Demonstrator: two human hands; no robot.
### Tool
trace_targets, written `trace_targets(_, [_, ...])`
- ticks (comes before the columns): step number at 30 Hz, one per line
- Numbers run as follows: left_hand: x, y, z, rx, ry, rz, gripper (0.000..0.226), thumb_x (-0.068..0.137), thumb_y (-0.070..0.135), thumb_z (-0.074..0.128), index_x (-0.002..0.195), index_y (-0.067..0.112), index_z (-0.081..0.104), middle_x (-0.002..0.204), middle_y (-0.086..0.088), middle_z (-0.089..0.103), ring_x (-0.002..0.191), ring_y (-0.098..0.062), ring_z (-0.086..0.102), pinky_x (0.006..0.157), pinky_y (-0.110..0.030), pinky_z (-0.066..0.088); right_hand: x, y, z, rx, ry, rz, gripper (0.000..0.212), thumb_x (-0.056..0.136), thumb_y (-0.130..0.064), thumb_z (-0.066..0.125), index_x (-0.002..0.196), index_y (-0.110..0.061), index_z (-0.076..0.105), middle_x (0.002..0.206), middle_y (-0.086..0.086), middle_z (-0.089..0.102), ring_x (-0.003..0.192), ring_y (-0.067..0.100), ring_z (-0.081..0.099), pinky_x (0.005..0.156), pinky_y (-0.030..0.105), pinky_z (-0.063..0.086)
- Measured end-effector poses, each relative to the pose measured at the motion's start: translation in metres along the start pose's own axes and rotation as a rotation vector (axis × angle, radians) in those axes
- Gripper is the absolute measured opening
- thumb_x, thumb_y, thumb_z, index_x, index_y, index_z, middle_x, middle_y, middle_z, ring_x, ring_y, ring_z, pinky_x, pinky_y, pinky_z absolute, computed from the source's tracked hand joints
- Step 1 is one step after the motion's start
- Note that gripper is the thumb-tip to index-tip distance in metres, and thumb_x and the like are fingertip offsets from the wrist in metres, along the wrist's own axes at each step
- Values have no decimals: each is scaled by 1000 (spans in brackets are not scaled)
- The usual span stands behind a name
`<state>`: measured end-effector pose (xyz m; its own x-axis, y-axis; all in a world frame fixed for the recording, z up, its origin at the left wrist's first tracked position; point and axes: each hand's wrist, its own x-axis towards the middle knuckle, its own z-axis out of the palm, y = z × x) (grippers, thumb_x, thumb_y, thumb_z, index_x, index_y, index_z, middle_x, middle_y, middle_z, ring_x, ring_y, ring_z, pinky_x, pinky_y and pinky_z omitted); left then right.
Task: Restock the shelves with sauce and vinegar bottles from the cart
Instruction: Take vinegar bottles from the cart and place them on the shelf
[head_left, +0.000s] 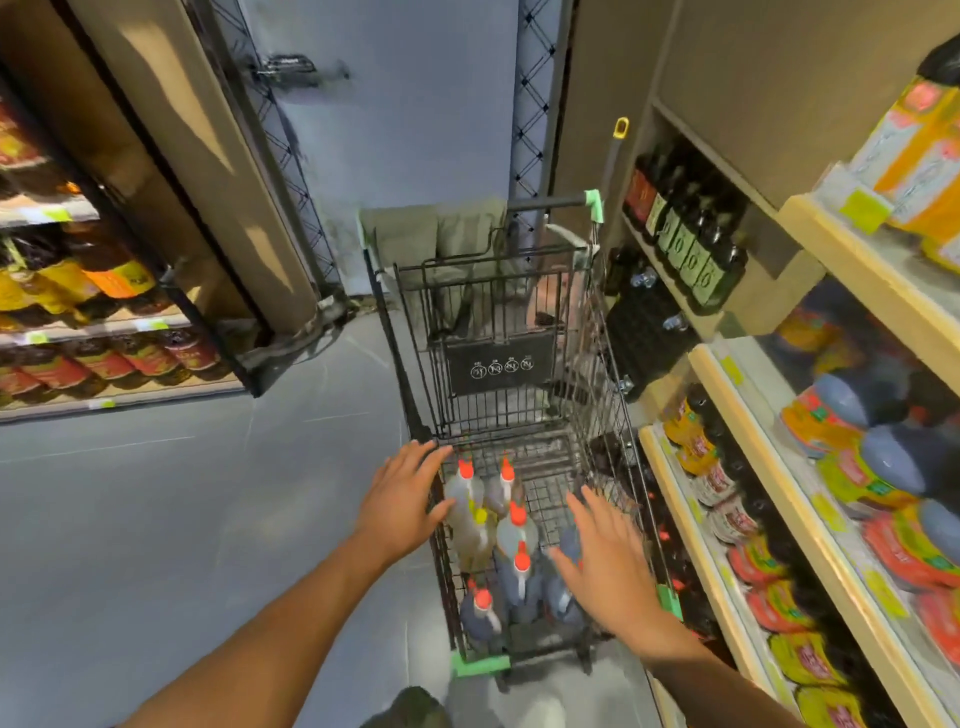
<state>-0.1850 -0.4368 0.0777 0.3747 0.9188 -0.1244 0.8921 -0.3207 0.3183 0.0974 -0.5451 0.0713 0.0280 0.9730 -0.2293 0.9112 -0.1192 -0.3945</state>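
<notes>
Red-capped bottles (521, 564) stand in the cart (498, 364), beneath and between spread, empty fingers (423, 453).

head view looks steeply down from above, close over the cart (498, 332) between shelves (810, 426).

Bare forearms (291, 613) and hands (402, 499)

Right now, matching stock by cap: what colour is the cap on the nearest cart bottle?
Orange-red cap, head view.
</notes>
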Motion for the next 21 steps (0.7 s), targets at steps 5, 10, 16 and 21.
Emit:
trace_targets(5, [95, -46, -12, 69, -101, 122, 67, 93, 43, 67, 153, 27, 41, 154, -1, 47, 147, -27, 37, 118, -43, 33, 46, -4, 19, 19, 23, 75, 67, 90, -56, 53, 145, -17, 53, 143, 2, 56, 129, 26, 57, 106, 41, 46])
trace_targets(10, [183, -83, -17, 235, -282, 341, 58, 94, 44, 66, 147, 27, 50, 148, 1, 51, 139, -23, 43, 115, -39, 37, 83, -12, 26, 60, -35, 350, 45, 93, -56, 46, 126, -28, 58, 117, -1, 67, 107, 24, 64, 88, 34, 49])
trace_targets(16, [261, -106, -5, 344, -380, 498, 44, 98, 39, 58, 141, 31, 54, 145, 3, 54, 138, -21, 44, 115, -41, 36, 115, -33, 61, 163, -82, 603, 25, 96, -50, 46, 106, -35, 64, 114, -11, 65, 112, 15, 60, 106, 45, 41])
trace_targets(21, [278, -115, 13, 441, -463, 637, 36, 93, 41, 53, 126, 35, 65, 141, 10, 57, 136, -15, 44, 114, -42, 33, 142, -56, 85, 270, -77, 676, 27, 98, -46, 51, 107, -30, 71, 107, -13, 72, 90, 11, 69, 86, 35, 55])
